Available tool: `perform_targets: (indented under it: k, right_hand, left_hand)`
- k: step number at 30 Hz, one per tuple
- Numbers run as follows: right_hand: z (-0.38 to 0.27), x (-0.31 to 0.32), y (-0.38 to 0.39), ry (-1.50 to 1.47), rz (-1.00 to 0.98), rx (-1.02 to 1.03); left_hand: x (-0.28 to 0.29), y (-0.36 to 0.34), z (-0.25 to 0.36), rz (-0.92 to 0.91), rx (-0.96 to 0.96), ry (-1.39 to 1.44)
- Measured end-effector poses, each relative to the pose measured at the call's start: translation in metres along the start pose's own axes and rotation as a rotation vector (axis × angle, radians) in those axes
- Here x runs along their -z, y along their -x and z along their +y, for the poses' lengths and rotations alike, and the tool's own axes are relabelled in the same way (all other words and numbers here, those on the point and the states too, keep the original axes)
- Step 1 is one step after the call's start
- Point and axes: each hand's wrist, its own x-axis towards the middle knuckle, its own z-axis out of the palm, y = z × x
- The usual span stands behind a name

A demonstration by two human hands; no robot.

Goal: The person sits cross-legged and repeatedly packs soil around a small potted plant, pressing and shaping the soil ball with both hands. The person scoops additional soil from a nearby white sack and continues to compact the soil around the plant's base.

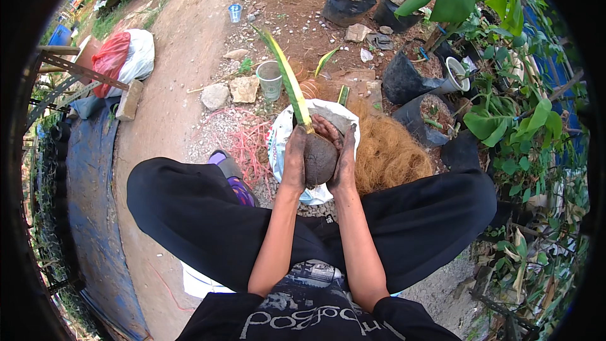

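Between my two hands is a round, dark brown soil ball (320, 160), and a long green leaf with yellow edges (288, 77) rises from its top, leaning to the left. My left hand (295, 159) presses along the ball's left side. My right hand (344, 159) cups its right side, and some soil-stained fingers show behind it. Dirt darkens both hands. Beneath them stands an open white sack (278, 141); most of what is inside is hidden by the hands and ball.
Brown fibre (391, 155) is heaped right of the sack. Pink string (246, 145) lies tangled on the left. Beyond are a clear plastic cup (270, 81), stones (216, 96) and a cut leaf (326, 61). Black plant bags (348, 4) and leafy plants (489, 123) line the right.
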Motion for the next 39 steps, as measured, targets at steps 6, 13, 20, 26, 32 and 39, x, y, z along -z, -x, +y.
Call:
perform_targets:
  k: [6,13,20,26,32,39]
  right_hand:
    - [0.007,-0.001,0.006,0.301,0.112,0.114]
    - [0.001,0.0,0.008,0.188,0.043,0.154]
    - [-0.004,0.01,0.002,0.349,-0.054,0.021]
    - [0.004,0.008,-0.003,0.604,0.113,0.529]
    - [0.005,0.012,-0.002,0.173,0.428,0.329]
    - [0.02,-0.002,-0.001,0.331,0.174,0.253]
  left_hand:
    - [-0.01,-0.001,0.004,0.509,-0.436,-0.78]
    - [-0.008,-0.007,0.005,0.433,-0.256,-0.429]
    - [0.002,-0.012,0.006,0.158,0.188,0.198]
    - [-0.004,-0.002,-0.004,-0.077,0.335,0.376]
    - [-0.011,-0.002,-0.006,0.161,0.208,0.471]
    - [-0.012,0.003,-0.009,0.292,0.09,0.333]
